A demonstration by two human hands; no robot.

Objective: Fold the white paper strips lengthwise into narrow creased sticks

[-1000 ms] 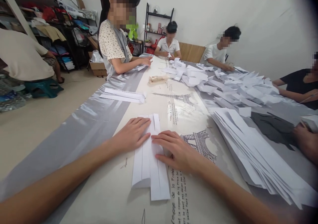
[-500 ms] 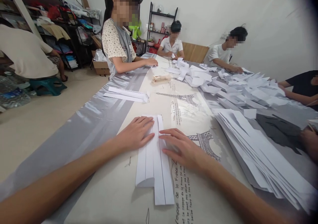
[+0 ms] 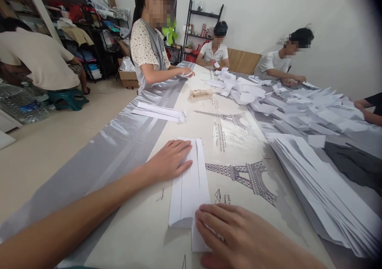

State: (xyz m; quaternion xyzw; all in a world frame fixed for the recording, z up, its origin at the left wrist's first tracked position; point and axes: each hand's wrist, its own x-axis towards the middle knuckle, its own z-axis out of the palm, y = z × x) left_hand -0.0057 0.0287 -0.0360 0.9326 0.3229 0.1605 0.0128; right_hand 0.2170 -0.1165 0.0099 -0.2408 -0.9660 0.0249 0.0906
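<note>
A white paper sheet [image 3: 189, 185], folded into long narrow panels, lies lengthwise in front of me. Its near end is stepped, with the right part reaching closer to me and a left flap slightly raised. My left hand [image 3: 171, 159] rests flat on the upper left of the folded paper, fingers extended and thumb apart. My right hand [image 3: 229, 233] is at the near right end, its fingertips lying over the right edge of the paper. Its thumb is low and partly blurred. Beyond my left hand lies another folded paper strip [image 3: 158, 112].
A tall stack of white paper [image 3: 322, 193] lies on the right, beside dark cloth-like material [image 3: 352, 161]. Behind it spreads a heap of folded papers [image 3: 313, 106]. A beige bundle [image 3: 201, 94] sits mid-table on the Eiffel-patterned tablecloth [image 3: 134, 233]. Several people sit or stand around.
My right hand has slid toward me along the paper's right edge, from its middle to its near end. My left hand stays on the paper. The view has shifted slightly left.
</note>
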